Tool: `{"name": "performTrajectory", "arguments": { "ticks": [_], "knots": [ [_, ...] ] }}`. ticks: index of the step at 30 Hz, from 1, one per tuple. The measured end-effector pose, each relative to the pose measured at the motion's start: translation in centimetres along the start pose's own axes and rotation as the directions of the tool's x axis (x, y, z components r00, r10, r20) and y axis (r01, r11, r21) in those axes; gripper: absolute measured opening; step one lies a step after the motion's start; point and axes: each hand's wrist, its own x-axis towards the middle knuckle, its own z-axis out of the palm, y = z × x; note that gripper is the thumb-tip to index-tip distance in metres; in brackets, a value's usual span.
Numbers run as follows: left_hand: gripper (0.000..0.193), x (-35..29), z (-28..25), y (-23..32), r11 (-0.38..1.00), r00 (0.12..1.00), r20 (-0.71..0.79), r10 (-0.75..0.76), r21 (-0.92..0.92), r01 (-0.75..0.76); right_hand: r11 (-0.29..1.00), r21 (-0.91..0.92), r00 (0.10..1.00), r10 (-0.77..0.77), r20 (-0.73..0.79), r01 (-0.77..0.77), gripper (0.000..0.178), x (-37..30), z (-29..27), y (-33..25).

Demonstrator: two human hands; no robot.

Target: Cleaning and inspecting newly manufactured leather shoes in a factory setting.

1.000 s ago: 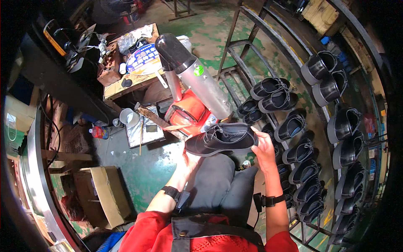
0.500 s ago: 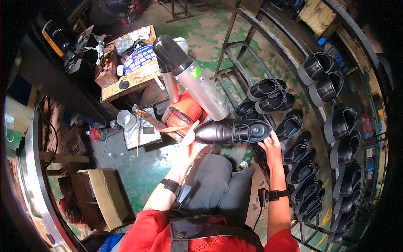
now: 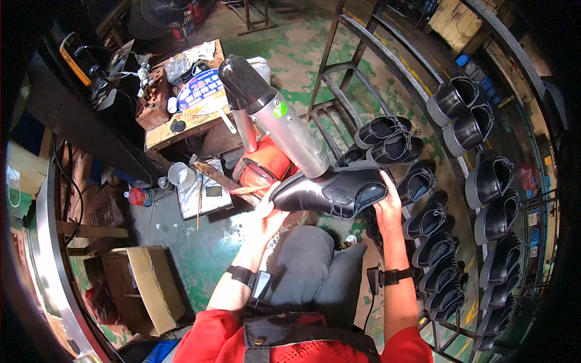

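1. Green-painted, worn floor (image 3: pixel 290 41) runs through a cluttered workshop; dark fisheye borders cut off both flanks.
2. Far left, lower: an open cardboard box (image 3: pixel 158 293) stands on the floor; its interior is shadowed and its contents cannot be made out.
3. Left, upper: a wooden counter (image 3: pixel 163 136) carries a blue-and-white card (image 3: pixel 203 91) and a heap of small items, several too jumbled to identify.
4. Left of centre: a white cup (image 3: pixel 181 174) and a thin stick (image 3: pixel 199 206) sit at a low stand (image 3: pixel 213 204), near an orange-red machine (image 3: pixel 266 164).
5. Centre: the black shoe (image 3: pixel 324 189) is held crosswise above the lap, toe to the left, tilted so that laces and opening face the person.
6. Left hand (image 3: pixel 270 213): curled around the toe end, gripping it; the fingers beneath are hidden.
7. A metal tube (image 3: pixel 295 134) with a dark upper end meets the shoe's far side in view; whether they touch cannot be determined.
8. Right hand (image 3: pixel 389 201): partly closed on the heel end, fingers extended along the back; part of the grip is concealed.
9. Right: a metal rack (image 3: pixel 353 63) of black shoes stands just beyond the right hand, leaving a narrow margin in view. Lower shoes overlap and cannot be counted. Wider open floor lies left of the legs (image 3: pixel 299 260), toward the box.
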Motion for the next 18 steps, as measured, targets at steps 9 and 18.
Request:
{"name": "performTrajectory", "arguments": {
  "ticks": [9,18],
  "knots": [
    [0.068,-3.0,-0.6,1.3,0.997,0.996,0.039,-0.074,0.010,0.074,0.990,-0.091,0.986,-0.094,0.137,0.107,0.057,-0.3,1.7,0.7],
    [0.068,-4.9,-2.7,-0.3,0.983,0.985,0.005,-0.175,-0.052,0.175,0.996,-0.086,0.986,0.040,0.160,-0.027,0.077,-5.6,3.3,-2.6]
  ]
}}
